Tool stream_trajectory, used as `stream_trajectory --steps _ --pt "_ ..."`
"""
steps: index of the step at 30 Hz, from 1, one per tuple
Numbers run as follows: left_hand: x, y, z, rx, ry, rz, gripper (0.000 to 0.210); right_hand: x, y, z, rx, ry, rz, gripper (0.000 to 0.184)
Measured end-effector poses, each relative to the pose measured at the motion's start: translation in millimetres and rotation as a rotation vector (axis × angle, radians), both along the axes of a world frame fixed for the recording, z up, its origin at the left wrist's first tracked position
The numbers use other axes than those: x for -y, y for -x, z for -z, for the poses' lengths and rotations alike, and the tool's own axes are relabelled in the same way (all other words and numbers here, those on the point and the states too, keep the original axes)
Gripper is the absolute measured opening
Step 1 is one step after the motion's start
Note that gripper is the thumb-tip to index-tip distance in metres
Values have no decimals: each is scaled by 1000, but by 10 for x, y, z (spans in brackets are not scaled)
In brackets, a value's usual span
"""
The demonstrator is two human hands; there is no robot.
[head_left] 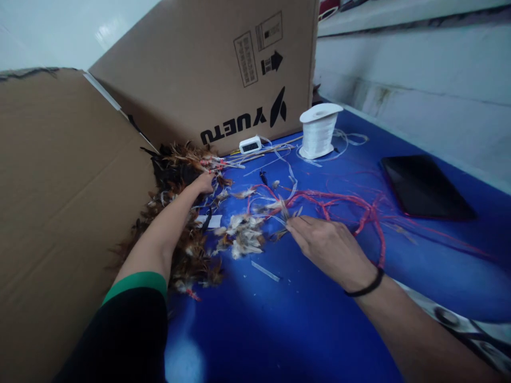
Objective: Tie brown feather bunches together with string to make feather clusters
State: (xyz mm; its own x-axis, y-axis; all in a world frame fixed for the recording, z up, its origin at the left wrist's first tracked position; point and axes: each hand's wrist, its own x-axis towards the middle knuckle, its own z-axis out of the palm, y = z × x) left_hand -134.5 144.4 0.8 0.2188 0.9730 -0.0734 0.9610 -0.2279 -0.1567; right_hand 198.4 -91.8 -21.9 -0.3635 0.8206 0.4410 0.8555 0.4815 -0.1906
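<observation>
Blue tabletop [247,330] forms the work surface, bordered by upright cardboard and a whitish wall [399,69]. At far left stands a plain cardboard panel [67,186]; adjoining it, a larger printed cardboard sheet [191,74] bears "YUETU" upside down. Along the foot of the plain panel lies a heap of brown feathers [187,255], partly covered from view by the left forearm, whose dark sleeve ends in a green cuff [138,284].

The left hand [205,183] is at the far end of the heap, beside feather bundles with red ties [207,162]. Its fingertips are hidden; whether they grip anything cannot be told. Right of the heap, pale feathers [243,236] lie loosely clustered on the blue surface, with a clear strip [265,271] nearer the viewer. Behind them, a small white device with a dark display [250,145] stands near the printed sheet.

The right hand [327,242] has thumb and fingers pinched together on slender greyish feathers [284,210], just right of the pale cluster. A black band [365,287] circles its wrist. Beyond it run pinkish-red strands [339,198]; farther back, a white spool [317,133] stands upright. At far right lies a dark tablet-like slab [427,186].
</observation>
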Motion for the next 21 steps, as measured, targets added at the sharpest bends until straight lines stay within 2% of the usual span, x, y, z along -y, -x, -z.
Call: stream_trajectory --steps 5,9,11,14,16,19,21 --pt "5 115 -32 123 -90 -48 26 7 4 -1 -21 0 -11 22" --pt "50 125 -110 256 -129 -72 23 -3 3 5 -26 -15 -18 23" --pt "97 104 -170 444 -86 -83 24 -6 3 10 -26 -22 -25 23" --pt "214 50 -295 928 50 -108 27 -8 3 17 -27 -21 -25 22" --pt "299 15 -390 1102 169 -104 34 -9 1 19 -24 -16 -24 22" --pt "356 -2 -489 1089 305 -32 39 -11 -3 15 -18 -18 -33 22" --pt "317 17 -491 873 220 -25 35 -11 -6 12 -19 -21 -38 23"
